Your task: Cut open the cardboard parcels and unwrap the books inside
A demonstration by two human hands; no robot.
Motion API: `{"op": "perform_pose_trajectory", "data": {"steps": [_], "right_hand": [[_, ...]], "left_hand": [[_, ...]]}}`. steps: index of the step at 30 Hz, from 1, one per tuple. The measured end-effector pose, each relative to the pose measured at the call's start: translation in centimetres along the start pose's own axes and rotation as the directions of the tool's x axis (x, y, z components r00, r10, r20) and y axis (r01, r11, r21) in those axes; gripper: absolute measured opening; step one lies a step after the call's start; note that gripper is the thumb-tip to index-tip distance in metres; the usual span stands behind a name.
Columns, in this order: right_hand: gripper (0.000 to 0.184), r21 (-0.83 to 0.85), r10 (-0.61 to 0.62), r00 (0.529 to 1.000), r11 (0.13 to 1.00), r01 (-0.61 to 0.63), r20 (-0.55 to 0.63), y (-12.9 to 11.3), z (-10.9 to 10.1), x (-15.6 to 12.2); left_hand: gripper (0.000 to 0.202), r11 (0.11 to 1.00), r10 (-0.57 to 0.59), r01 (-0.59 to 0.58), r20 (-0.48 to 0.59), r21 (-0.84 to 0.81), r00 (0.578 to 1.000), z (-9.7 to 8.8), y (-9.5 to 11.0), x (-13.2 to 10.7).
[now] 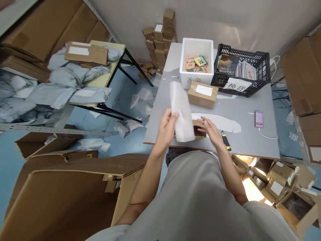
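My left hand [168, 124] is closed on a long white paper strip [181, 110], which stands up and curls above the table. Behind the strip a small brown cardboard box [200, 129] sits near the table's front edge. My right hand [210, 129] rests on that box with its fingers stretched flat. A second strip of white paper [220, 122] lies flat on the grey table [245, 140] just beyond the box.
A taped box with a white label [202, 94], a white foam box of colourful packets [197, 63] and a black crate of books [242, 68] stand at the back. A phone on a cable [258, 119] and a black-yellow knife [226, 140] lie right. Cardboard and grey mailer bags [62, 87] crowd the left.
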State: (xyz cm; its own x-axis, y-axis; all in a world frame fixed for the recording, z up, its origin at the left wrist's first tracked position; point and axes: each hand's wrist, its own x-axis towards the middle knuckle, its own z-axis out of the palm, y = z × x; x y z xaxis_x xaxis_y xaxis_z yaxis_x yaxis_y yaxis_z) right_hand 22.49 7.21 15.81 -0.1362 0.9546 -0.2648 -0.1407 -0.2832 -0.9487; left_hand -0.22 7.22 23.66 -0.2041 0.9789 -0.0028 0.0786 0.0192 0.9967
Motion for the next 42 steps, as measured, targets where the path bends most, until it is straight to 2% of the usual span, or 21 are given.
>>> {"op": "perform_pose_trajectory", "data": {"steps": [2,3,5,7,9,11,12,14,17,18,20,22,25,27,29,31,33,35,36,39,42], "right_hand": [[0.081,0.154,0.039,0.995,0.987,-0.052,0.089,-1.1,1.2,-0.2],[0.082,0.212,0.042,0.995,0.975,-0.060,0.088,-1.5,1.7,-0.3],[0.075,0.282,0.029,1.000,0.959,-0.028,0.000,-2.0,2.2,-0.3],[0.067,0.304,-0.001,0.992,0.952,0.041,-0.130,-2.3,2.2,-0.5],[0.062,0.296,-0.037,0.975,0.950,0.102,-0.218,-2.4,1.8,-0.8],[0.061,0.284,-0.055,0.969,0.951,0.125,-0.242,-2.5,1.2,-1.3],[0.061,0.278,-0.054,0.970,0.953,0.121,-0.236,-2.5,0.9,-1.6],[0.060,0.246,-0.049,0.976,0.964,0.102,-0.212,-2.3,0.3,-1.9],[0.059,0.103,-0.086,0.968,0.988,0.113,-0.236,-1.5,-0.7,-1.6],[0.061,0.033,-0.117,0.956,0.991,0.131,-0.269,-1.0,-1.1,-1.4],[0.069,-0.113,-0.181,0.920,0.982,0.151,-0.346,0.3,-1.8,-1.1],[0.080,-0.239,-0.216,0.895,0.962,0.128,-0.391,1.6,-2.0,-1.3],[0.087,-0.348,-0.201,0.924,0.934,0.080,-0.327,2.6,-1.0,-3.1],[0.088,-0.374,-0.171,0.956,0.924,0.073,-0.237,2.6,0.2,-4.4],[0.082,-0.378,-0.154,0.970,0.923,0.073,-0.189,2.1,1.2,-5.1],[0.071,-0.384,-0.167,0.963,0.920,0.074,-0.213,1.5,1.4,-5.0],[0.063,-0.423,-0.217,0.937,0.902,0.086,-0.273,0.6,0.6,-4.2],[0.057,-0.488,-0.283,0.908,0.867,0.103,-0.310,-0.4,-0.6,-3.2],[0.054,-0.520,-0.311,0.900,0.846,0.115,-0.306,-1.0,-1.1,-2.8],[0.044,-0.596,-0.330,0.928,0.786,0.167,-0.175,-2.6,-1.7,-1.7],[0.038,-0.656,-0.217,0.967,0.713,0.248,0.131,-2.9,-0.5,-0.6]], "left_hand": [[0.034,0.976,-0.107,0.133,0.155,-0.173,0.982,2.4,0.0,-0.5],[0.033,0.957,-0.139,0.188,0.223,-0.219,0.965,3.6,-0.3,-0.8],[0.032,0.944,-0.159,0.236,0.307,-0.233,0.938,5.3,-1.3,-1.3],[0.032,0.971,-0.132,0.183,0.290,-0.155,0.948,6.2,-2.3,-1.4],[0.034,0.997,-0.065,0.069,0.169,-0.020,0.984,6.1,-3.3,-1.2],[0.052,0.998,0.010,-0.013,0.058,0.057,0.998,5.5,-4.0,-0.5],[0.064,0.999,0.021,-0.023,0.053,0.035,0.998,5.1,-4.3,-0.2],[0.075,0.995,-0.015,0.029,0.152,-0.093,0.988,4.6,-4.7,0.2],[0.067,0.977,-0.061,0.121,0.318,-0.174,0.946,4.8,-5.0,-0.6],[0.061,0.985,-0.048,0.098,0.328,-0.139,0.944,5.2,-5.1,-1.2],[0.046,1.000,0.018,-0.022,0.315,0.008,0.949,6.0,-5.5,-2.8],[0.038,0.967,0.083,-0.153,0.317,0.203,0.945,6.9,-6.2,-4.2],[0.043,0.874,0.086,-0.241,0.354,0.422,0.931,7.6,-7.7,-5.6],[0.050,0.852,0.076,-0.264,0.393,0.452,0.917,7.6,-8.6,-6.2],[0.055,0.862,0.115,-0.317,0.456,0.396,0.882,7.2,-9.1,-6.7],[0.057,0.873,0.173,-0.366,0.498,0.321,0.850,6.1,-9.4,-7.0],[0.062,0.865,0.185,-0.368,0.463,0.343,0.867,4.1,-9.9,-7.1],[0.066,0.823,0.144,-0.323,0.380,0.466,0.914,1.6,-10.9,-7.1],[0.062,0.790,0.116,-0.300,0.351,0.535,0.929,0.3,-11.6,-7.1],[0.029,0.696,0.069,-0.306,0.364,0.650,0.929,-2.5,-13.9,-7.2],[0.032,0.650,0.108,-0.373,0.406,0.662,0.908,-3.5,-15.6,-7.8]]}}
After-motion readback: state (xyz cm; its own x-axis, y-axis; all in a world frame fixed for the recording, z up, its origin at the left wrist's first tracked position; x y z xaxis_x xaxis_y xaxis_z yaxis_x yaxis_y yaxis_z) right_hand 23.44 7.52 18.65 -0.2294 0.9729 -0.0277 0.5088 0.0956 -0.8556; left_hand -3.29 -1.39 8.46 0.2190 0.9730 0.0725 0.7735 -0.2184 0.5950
